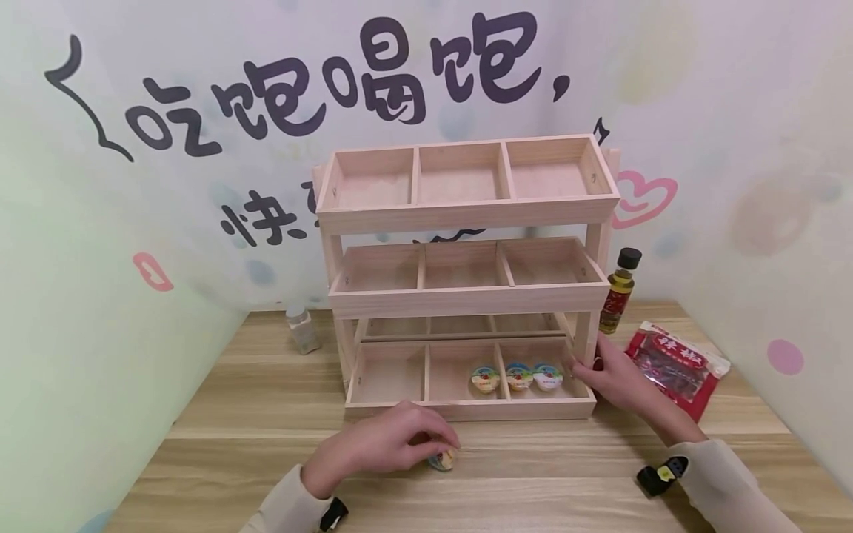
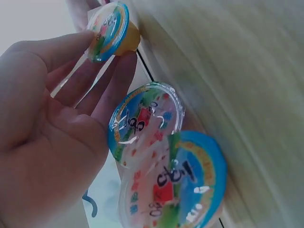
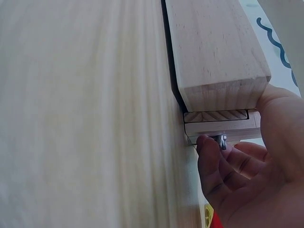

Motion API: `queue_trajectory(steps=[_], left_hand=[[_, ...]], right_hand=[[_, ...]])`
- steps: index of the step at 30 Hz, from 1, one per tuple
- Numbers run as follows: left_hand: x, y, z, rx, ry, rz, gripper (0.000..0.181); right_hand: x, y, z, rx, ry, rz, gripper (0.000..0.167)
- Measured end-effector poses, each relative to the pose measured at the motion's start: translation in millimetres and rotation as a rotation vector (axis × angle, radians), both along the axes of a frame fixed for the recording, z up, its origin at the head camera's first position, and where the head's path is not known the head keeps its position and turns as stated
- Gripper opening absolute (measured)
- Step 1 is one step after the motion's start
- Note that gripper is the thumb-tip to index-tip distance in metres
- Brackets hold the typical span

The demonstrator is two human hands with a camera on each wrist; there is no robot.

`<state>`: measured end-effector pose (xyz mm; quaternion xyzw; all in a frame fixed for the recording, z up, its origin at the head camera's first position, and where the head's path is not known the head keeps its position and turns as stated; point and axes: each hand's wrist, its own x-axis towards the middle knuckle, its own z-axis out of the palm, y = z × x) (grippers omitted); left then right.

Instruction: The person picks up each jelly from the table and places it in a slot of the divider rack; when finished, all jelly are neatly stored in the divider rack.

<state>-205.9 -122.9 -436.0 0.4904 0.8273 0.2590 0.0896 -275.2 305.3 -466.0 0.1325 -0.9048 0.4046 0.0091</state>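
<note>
My left hand (image 1: 393, 442) is in front of the wooden shelf rack (image 1: 469, 411), low over the table. Its thumb and fingers pinch a small jelly cup (image 2: 108, 33) with a printed foil lid. Two more jelly cups, one nearer (image 2: 178, 185) and one farther (image 2: 146, 121), sit beside the palm in the left wrist view; the hand hides them from the head camera. My right hand (image 1: 620, 374) grips the right end of the rack's bottom tier, fingers curled at its edge. Three jelly cups lie in that tier: one in the middle compartment (image 1: 485, 379), two in the right (image 1: 548, 377).
Behind the right hand stands a dark-capped oil bottle (image 1: 617, 292). A red packet of dried chilies (image 1: 676, 366) lies to the right. Left of the rack is a small clear jar (image 1: 303, 331). A printed wall hanging (image 1: 200, 66) closes off the back.
</note>
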Motion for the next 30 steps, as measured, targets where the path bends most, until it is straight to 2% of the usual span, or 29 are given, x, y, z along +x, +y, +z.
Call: queue_trajectory(steps=[5, 12, 16, 19, 23, 26, 30], left_hand=[[4.5, 3.0, -2.7, -0.012, 0.040, 0.035, 0.019], [4.5, 9.5, -4.8, 0.009, 0.084, -0.005, 0.021], [6.9, 12.2, -7.2, 0.008, 0.147, -0.029, 0.024], [12.3, 14.5, -7.0, -0.045, 0.148, 0.019, 0.031], [18.3, 15.8, -5.7, -0.128, 0.088, 0.096, 0.033], [19.4, 15.1, -6.6, -0.130, 0.082, 0.105, 0.038], [17.8, 14.3, -8.0, -0.101, 0.106, 0.117, 0.046]], right_hand=[[-0.7, 0, -0.7, 0.004, -0.007, -0.004, 0.082], [-0.8, -1, -1.3, 0.010, -0.007, -0.010, 0.081], [0.2, -1, -0.5, 0.007, -0.007, -0.006, 0.081], [0.6, -1, 0.3, 0.005, -0.005, -0.003, 0.081], [-0.5, 0, 0.1, 0.002, -0.004, 0.002, 0.083], [-1.2, 1, -0.8, 0.004, -0.005, 0.000, 0.083], [-1.1, 0, -1.0, 0.008, -0.005, -0.004, 0.082]])
